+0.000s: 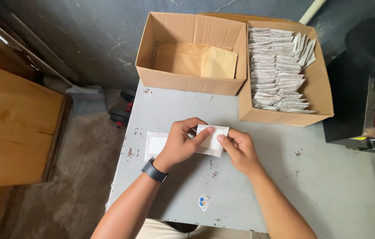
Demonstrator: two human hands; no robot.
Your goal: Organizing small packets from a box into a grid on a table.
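From the head camera, I see a small sticker (203, 202) nearest me, near the desk's (311, 177) front edge. Above it, my left hand (180, 144) and right hand (240, 148) are close together, both pinching a white packet (214, 138) at the desk's middle. A flat clear pouch (155, 145) lies under my left hand. Two cardboard boxes sit at the far edge: the left box (187, 82) holds brown envelopes, the right box (320, 84) stacked white packets.

- Two open cardboard boxes close off the desk (284, 177) at the far edge; the left box (192, 79) is nearly bare inside, the right box (320, 88) packed with white packets (278, 66)
- A dark machine (364, 102) blocks the right side, perhaps overhanging the desk corner
- Bare desk lies open right of the right hand (239, 150); a small sticker (203, 202) lies near the front edge
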